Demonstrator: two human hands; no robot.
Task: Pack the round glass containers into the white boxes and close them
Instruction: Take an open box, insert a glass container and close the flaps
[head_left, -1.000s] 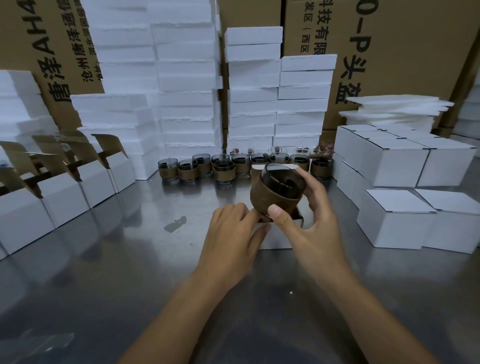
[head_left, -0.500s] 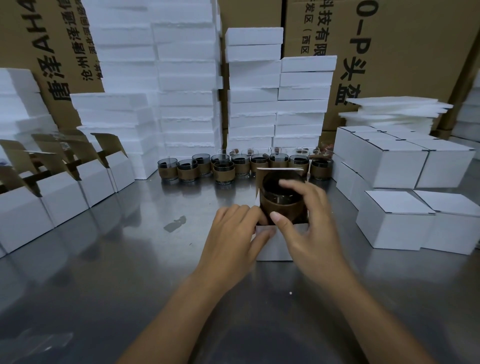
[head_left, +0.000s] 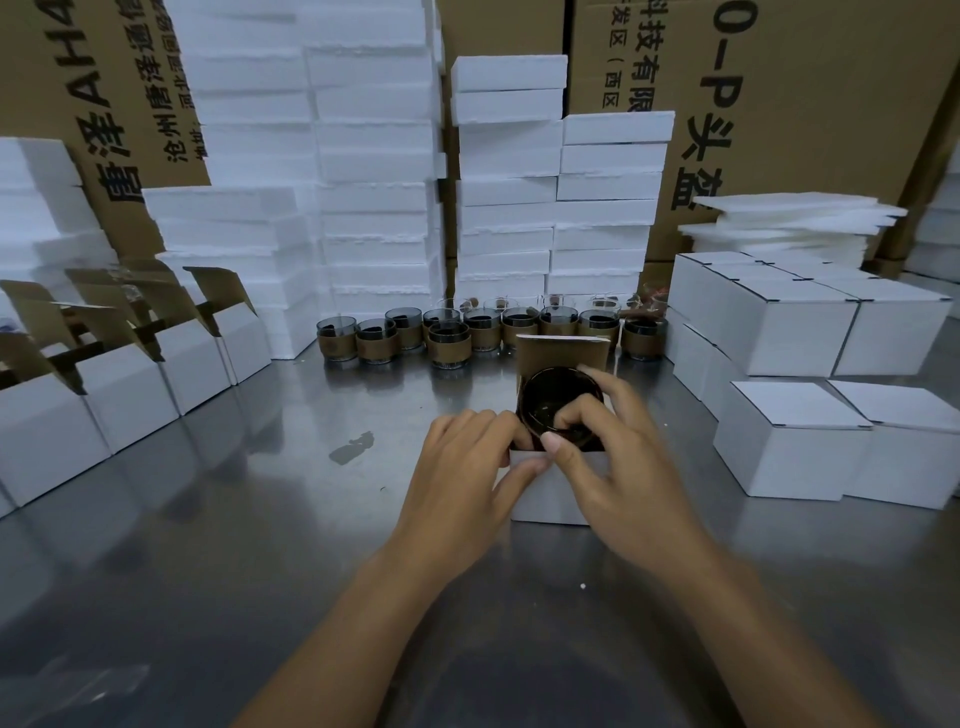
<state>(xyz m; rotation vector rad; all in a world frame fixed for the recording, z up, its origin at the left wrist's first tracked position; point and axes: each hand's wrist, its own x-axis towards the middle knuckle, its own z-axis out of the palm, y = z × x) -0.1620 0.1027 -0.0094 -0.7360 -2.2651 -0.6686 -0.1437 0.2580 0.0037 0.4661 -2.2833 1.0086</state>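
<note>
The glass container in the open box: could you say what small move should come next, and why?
Probably free the right hand and fold the raised lid down: the glass container already sits inside the white box, steadied by the left hand.

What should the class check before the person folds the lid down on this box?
1. The glass container sits in the white box: ok.
2. It is seated fully below the rim: cannot tell, fingers cover it.
3. The lid flap stands upright, free to fold: ok.
4. The left hand holds the white box: ok.
5. The right hand is clear of the opening: not ok, it grips the glass container.
</note>
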